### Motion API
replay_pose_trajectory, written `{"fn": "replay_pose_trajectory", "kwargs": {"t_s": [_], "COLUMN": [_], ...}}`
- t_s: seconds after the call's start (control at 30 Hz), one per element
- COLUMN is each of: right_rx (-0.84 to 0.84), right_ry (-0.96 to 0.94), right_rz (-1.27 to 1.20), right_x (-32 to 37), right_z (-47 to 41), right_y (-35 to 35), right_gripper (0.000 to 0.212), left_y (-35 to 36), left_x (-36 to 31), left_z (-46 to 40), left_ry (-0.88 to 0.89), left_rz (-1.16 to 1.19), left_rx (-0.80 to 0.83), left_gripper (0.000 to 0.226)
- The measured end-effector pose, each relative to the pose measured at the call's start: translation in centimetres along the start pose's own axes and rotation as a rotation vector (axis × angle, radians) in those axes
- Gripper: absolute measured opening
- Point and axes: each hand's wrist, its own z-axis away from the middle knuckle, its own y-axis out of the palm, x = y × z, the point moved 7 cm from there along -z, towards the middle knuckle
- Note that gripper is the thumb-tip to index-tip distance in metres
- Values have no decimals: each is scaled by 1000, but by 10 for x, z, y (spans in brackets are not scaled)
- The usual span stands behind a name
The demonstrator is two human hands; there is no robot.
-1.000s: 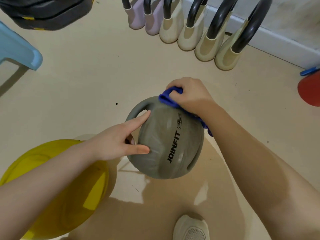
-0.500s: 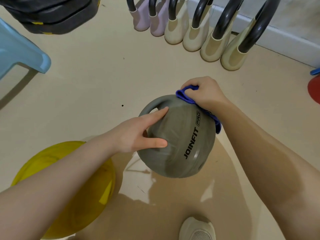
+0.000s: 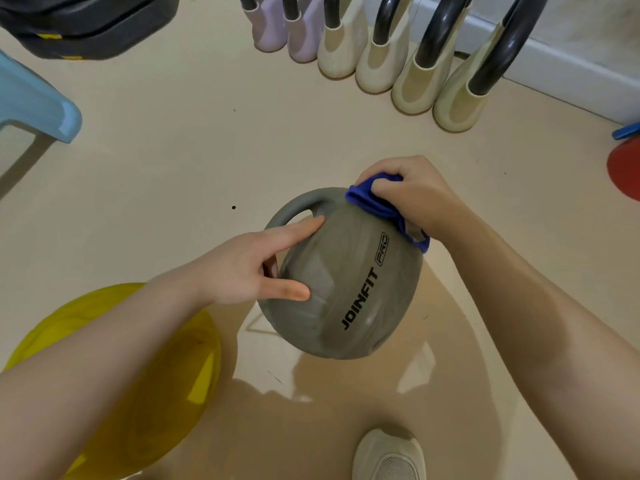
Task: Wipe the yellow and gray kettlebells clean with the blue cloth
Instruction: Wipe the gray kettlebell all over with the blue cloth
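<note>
Right now you're wiping the gray kettlebell (image 3: 346, 282), at centre: your right hand (image 3: 412, 195) bunches the blue cloth (image 3: 372, 202) against its one-o'clock shoulder while your left hand (image 3: 249, 268), fingers spread, steadies its nine-o'clock side. Next, probably sweep toward the handle; the yellow kettlebell (image 3: 138, 368) waits at seven o'clock.

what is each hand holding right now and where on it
The right hand grips the bunched blue cloth, pressing it on the gray kettlebell beside its handle. The left hand holds nothing, steadying the kettlebell's side with straight fingers.
</note>
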Motion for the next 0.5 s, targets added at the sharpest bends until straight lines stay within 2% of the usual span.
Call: {"fn": "replay_pose_trajectory", "kwargs": {"t_s": [0.07,0.1,0.2,0.3,0.43,0.5], "right_rx": [69,50,-128,-208,-228,-206], "right_ry": [-88,-95,82,211,-26,-56], "right_rz": [-36,-39,-46,-116,-212,-197], "right_x": [8,5,-35,-63,-31,-28], "right_z": [11,11,-1,7,28,25], "right_y": [3,3,-5,-6,-6,-2], "right_gripper": [28,29,26,28,31,30], "left_y": [2,2,0,-2,2,2], "left_x": [8,12,18,22,26,26], "left_z": [5,7,6,4,13,16], "left_ry": [-11,-20,-68,-84,-63,-77], "left_rz": [35,57,94,117,170,182], "left_rx": [6,2,-1,-2,-27,-52], "left_gripper": [87,87,89,84,79,77]}}
